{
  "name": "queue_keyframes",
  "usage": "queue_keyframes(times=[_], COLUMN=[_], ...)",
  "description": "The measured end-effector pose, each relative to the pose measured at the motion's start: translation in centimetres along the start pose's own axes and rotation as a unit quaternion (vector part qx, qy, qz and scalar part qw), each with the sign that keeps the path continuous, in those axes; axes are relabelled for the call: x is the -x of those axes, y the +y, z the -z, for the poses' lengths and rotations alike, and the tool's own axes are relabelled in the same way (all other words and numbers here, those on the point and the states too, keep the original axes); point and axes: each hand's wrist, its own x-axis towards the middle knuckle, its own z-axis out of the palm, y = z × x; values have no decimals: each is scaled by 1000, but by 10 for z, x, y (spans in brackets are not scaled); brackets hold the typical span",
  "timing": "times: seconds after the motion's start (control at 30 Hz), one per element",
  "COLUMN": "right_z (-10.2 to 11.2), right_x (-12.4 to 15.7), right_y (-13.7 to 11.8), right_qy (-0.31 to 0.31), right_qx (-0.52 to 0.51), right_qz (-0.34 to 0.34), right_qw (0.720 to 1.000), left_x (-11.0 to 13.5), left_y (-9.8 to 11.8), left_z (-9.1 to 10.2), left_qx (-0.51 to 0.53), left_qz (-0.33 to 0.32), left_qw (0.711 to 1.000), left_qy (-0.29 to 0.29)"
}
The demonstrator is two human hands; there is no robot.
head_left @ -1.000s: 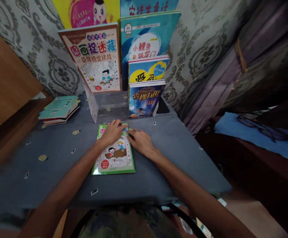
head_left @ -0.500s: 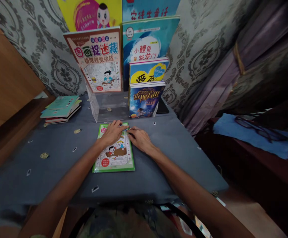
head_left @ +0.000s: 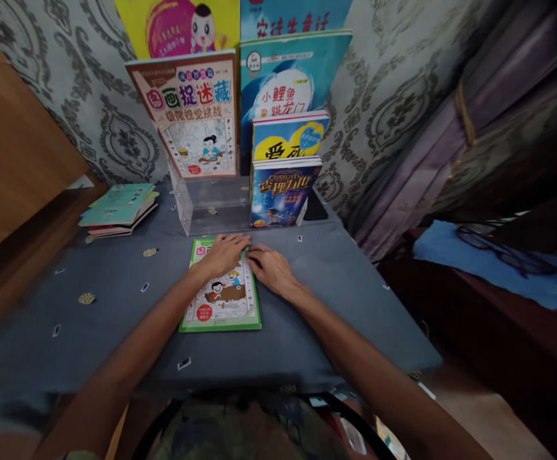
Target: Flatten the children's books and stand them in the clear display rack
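A green-bordered picture book lies flat on the grey tablecloth in front of me. My left hand rests palm down on the book's upper part, fingers stretched toward its top right corner. Beside it, my right hand lies at the book's right edge near the same corner, with its fingertips touching the edge. Whether those fingers pinch the cover I cannot make out.
A clear acrylic stand behind the book holds upright books: a dark blue one, a yellow-blue one, a beige puzzle book. A stack of thin books lies at the left. A blue cloth with glasses lies at the right.
Both hands have crept slightly farther up the book toward its top right corner. The book lies where it was.
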Motion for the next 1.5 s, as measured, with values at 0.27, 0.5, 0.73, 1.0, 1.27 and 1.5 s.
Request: queue_keyframes(times=[0.27, 0.5, 0.73, 1.0, 1.27, 1.5], right_z=[1, -1, -4, -10, -15, -14], right_x=[-4, -9, -10, -11, -12, -11], right_y=[11, 21, 22, 26, 31, 30], right_qy=[11, 44, 64, 62, 82, 83], right_qx=[-31, -105, -135, -131, -113, -103], right_qz=[36, -15, -8, 23, 48, 44], right_qw=[999, 993, 989, 989, 989, 990], left_x=[13, 26, 41, 59, 83, 110], left_y=[-6, 0, 9, 23, 43, 67], left_z=[0, 6, 8, 10, 16, 28], left_qx=[36, 50, 52, 64, 88, 100], left_qz=[-24, -50, -72, -100, -154, -181], left_qw=[999, 997, 996, 993, 984, 978], left_qy=[5, -12, -21, -14, -22, -38])
